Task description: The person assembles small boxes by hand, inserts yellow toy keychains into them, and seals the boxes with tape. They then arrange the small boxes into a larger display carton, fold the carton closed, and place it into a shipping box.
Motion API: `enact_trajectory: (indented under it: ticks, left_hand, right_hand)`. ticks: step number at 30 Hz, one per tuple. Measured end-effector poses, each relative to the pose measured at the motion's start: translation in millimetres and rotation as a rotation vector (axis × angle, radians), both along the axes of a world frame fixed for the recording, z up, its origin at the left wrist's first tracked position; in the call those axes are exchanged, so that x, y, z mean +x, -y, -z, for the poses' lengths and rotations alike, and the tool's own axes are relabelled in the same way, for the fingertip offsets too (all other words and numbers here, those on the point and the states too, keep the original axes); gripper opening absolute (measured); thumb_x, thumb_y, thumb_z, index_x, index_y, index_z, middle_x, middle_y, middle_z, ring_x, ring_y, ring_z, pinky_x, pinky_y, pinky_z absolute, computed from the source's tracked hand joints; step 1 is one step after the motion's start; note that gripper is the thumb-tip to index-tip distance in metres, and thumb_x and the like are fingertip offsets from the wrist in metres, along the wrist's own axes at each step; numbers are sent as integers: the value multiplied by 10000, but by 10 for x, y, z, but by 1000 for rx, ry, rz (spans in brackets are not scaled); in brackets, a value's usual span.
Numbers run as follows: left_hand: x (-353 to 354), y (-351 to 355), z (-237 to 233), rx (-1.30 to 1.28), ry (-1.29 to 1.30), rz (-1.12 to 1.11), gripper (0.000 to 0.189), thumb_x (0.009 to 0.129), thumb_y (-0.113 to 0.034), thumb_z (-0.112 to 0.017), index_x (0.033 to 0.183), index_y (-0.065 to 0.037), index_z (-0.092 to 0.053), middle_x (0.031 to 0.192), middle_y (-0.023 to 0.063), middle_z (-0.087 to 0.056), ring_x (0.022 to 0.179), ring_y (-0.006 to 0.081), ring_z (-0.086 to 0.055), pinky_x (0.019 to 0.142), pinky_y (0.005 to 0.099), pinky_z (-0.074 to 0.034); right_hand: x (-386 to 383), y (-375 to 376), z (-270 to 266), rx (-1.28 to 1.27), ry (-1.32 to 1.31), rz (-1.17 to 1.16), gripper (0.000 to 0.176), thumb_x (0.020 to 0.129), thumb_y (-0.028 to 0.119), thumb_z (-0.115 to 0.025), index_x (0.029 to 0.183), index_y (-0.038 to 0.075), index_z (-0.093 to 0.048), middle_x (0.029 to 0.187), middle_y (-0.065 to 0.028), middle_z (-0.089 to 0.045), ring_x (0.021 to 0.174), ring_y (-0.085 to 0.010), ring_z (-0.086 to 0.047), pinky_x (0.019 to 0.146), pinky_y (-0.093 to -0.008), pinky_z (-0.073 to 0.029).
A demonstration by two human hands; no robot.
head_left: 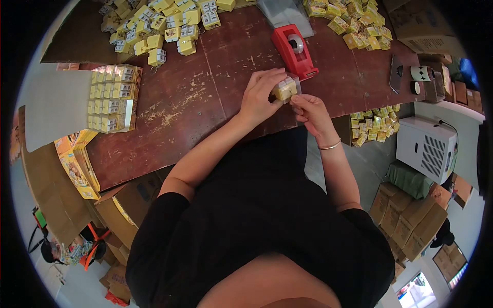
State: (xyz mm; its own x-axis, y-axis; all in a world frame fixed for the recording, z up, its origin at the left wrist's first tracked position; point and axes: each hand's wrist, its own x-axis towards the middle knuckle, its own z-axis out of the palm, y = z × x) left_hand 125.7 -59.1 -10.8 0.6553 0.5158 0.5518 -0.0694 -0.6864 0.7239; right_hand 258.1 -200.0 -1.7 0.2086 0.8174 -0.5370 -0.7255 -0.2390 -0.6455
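Observation:
Near the table's front edge, my left hand [261, 96] is wrapped round a small yellow and white box [285, 90] in clear plastic. The fingers of my right hand [311, 110] are pinched together at the box's right side; whether they grip the plastic or a bit of tape is too small to tell. Just behind the box stands a red tape dispenser [294, 50] with a clear roll. Its front end is close to my left fingertips. A bracelet is on my right wrist.
Loose yellow and white boxes [164, 23] lie at the back left, wrapped ones [354, 23] at the back right. Clear plastic sheets [285, 13] lie behind the dispenser. A display carton [131, 97] of boxes stands at the left. Below the right edge is a box of yellow packs [375, 124].

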Motion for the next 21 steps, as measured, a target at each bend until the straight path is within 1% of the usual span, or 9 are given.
enact_trajectory:
  ticks: [4,5,7,9,11,13,14,16,21]
  left_hand:
    - [-135,14,-97,-136,-58,84,607,631,-41,-784,1201,-72,-578,1203,115,-621,1058,307,-582,917,368,-480]
    - [-169,33,-129,-136,-57,82,607,631,-41,-784,1201,-72,-578,1203,115,-621,1058,307,-582,917,368,-480]
    - [-215,69,-169,-710,-254,218,656,692,-93,-784,1300,-72,-539,1219,173,-596,1065,280,-586,938,354,-467]
    - [-213,67,-126,-711,-246,269,723,725,-106,-771,1376,-83,-458,1278,187,-547,1093,261,-576,948,357,-461]
    - [-234,51,-116,-709,-240,318,792,758,-120,-758,1452,-94,-377,1337,200,-498,1121,241,-565,957,360,-456]
    - [-263,23,-268,-1097,20,392,859,809,-98,-704,1519,-135,-223,1453,160,-377,1197,219,-526,973,379,-452]
    - [-252,38,-215,-1096,18,394,859,809,-98,-704,1519,-135,-223,1453,160,-377,1197,219,-526,973,379,-452]
    - [-196,93,-100,-1583,377,467,880,837,-45,-651,1535,-164,-128,1512,142,-272,1257,222,-484,973,387,-460]
    - [-27,189,-223,-1814,339,396,459,827,12,-622,1266,-36,-496,1179,79,-619,1082,211,-611,944,334,-486]
  right_hand:
    - [-198,-94,-138,-168,88,-31,266,873,125,-691,1100,9,-614,889,-16,-627,640,-10,-465,478,-171,-307]
    - [-277,-121,-92,-77,293,87,306,867,125,-694,1130,15,-583,928,-26,-624,668,-22,-489,477,-176,-331]
    - [-312,-142,7,17,497,203,350,860,125,-698,1161,21,-552,968,-36,-621,697,-33,-514,475,-182,-355]
    - [-295,-194,62,143,691,269,362,861,105,-685,1175,15,-529,976,-44,-626,754,-65,-557,504,-192,-424]
    - [-190,-110,-59,51,508,200,376,865,89,-674,1196,14,-512,999,-50,-630,785,-85,-577,529,-199,-453]
    - [-160,-76,-189,-42,325,133,392,869,74,-663,1218,13,-496,1023,-57,-634,817,-105,-597,554,-207,-482]
    - [-156,-76,-230,68,200,217,402,872,55,-651,1235,19,-481,1044,-61,-634,834,-115,-610,558,-214,-497]
    - [-204,-109,-259,214,-3,349,453,882,28,-623,1299,35,-444,1091,-72,-632,866,-142,-640,539,-234,-522]
    - [-273,-53,-329,123,110,222,495,895,70,-639,1352,38,-450,1098,-70,-633,876,-131,-640,551,-227,-524]
